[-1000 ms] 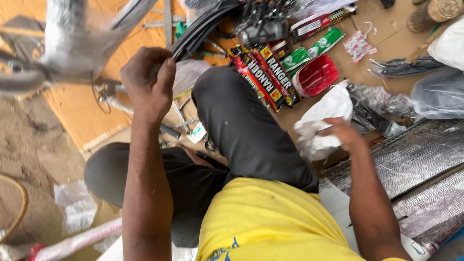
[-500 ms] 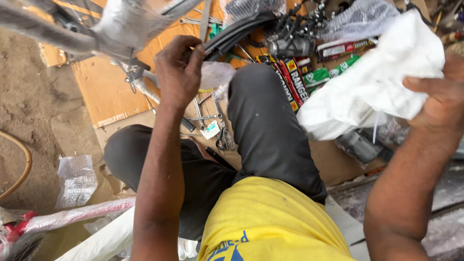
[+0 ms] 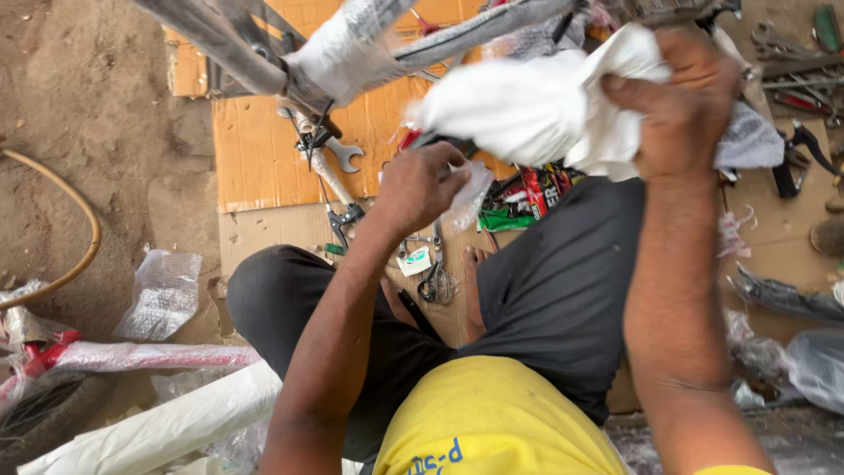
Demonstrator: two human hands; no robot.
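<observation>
My right hand (image 3: 681, 101) is raised in front of me and grips a crumpled white cloth (image 3: 527, 105). My left hand (image 3: 420, 186) is lower, its fingers pinched on a piece of clear plastic wrap (image 3: 466, 195) just below the cloth. Above both hands runs a bicycle frame (image 3: 352, 44) wrapped in white foam and plastic. I sit cross-legged in dark trousers (image 3: 563, 281) and a yellow shirt (image 3: 492, 422).
Flat cardboard (image 3: 264, 149) lies on the dirt ground under the frame, with a spanner (image 3: 345, 157), pliers and small parts on it. Coloured packets (image 3: 527, 198) lie by my knee. Wrapped red and white tubes (image 3: 149, 387) lie at the left; tools sit at the upper right.
My right hand has lifted the white cloth from the right side up to the middle, near the frame. My left hand has come down off the frame and taken the plastic wrap.
</observation>
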